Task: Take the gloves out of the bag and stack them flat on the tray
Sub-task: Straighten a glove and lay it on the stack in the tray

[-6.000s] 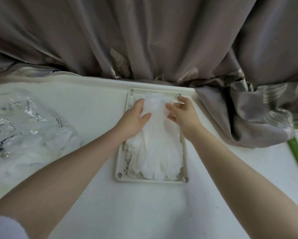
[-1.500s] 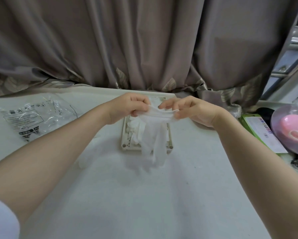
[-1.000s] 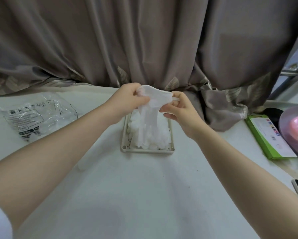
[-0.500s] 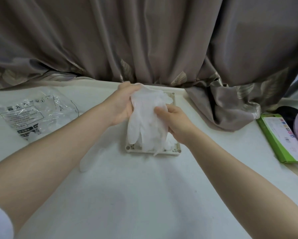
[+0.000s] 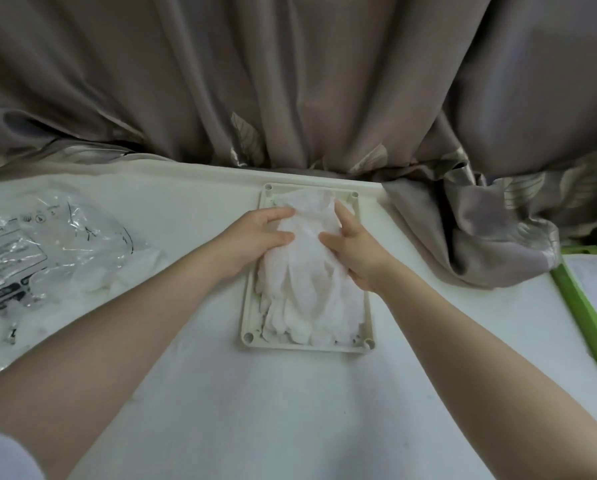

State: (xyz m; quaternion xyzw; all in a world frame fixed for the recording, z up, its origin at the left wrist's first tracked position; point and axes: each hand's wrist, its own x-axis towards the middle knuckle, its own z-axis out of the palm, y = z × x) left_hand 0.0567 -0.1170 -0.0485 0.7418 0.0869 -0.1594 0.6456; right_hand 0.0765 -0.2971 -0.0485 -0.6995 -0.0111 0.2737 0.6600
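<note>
Two hands are down on the pile — the left hand (image 5: 255,239) lies with fingers stretched out flat over the upper left of the gloves (image 5: 311,282), and the right hand (image 5: 354,252) presses the upper right of the stack, fingers extended, thumb pointing in toward the middle. Neither hand grips anything; both are spread flat on the white gloves. The stack sits inside the cream tray (image 5: 247,306), glove fingers fanning toward the near rim at six o'clock.

The tray rests on a white table (image 5: 273,410), just beside the table's far edge at twelve o'clock. Behind that edge hangs a grey-brown curtain (image 5: 290,81) in heavy folds — its hem with a leaf pattern spills onto the table at about two o'clock. Over at nine o'clock lies the clear crinkled bag (image 5: 30,254) with printed labels, well apart from the tray, a bit of white showing at its mouth. At three o'clock, a green box (image 5: 581,306) is cut off by the edge of the view.
</note>
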